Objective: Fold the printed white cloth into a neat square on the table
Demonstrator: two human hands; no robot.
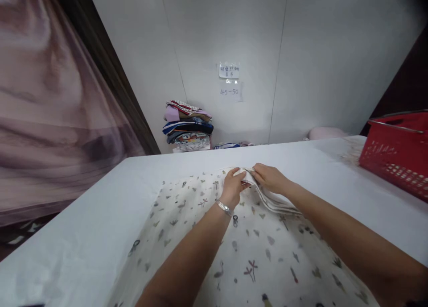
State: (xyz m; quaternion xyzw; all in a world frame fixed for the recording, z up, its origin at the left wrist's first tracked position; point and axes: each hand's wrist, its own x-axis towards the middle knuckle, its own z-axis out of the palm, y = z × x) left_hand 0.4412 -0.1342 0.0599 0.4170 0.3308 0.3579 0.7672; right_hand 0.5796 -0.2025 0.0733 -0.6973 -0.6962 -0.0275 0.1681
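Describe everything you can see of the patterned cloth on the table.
The cloth is off-white and looks soft and thin, scattered with small, muted prints, including palm trees and long-necked birds. It lies spread over the white table, running out of view at the bottom. At its far side, the left hand and right hand grip it; several layered edges show by the right hand, lifted and wavy. Both forearms hide parts of it.

So the cloth (254, 240) under the left hand (234, 186) looks like soft matt fabric, kinda crinkly. Shiny metal-looking bracelet (224, 207) just behind that hand. Desk (83, 217) around it's smooth with a faint sheen. Right of the right hand (267, 176), a red plastic basket (397, 146) with a thin metal handle (397, 126). Far left of the left hand, a satiny, glossy curtain (50, 110). Paper sign (229, 70) beyond both, on a smooth wall (200, 39).
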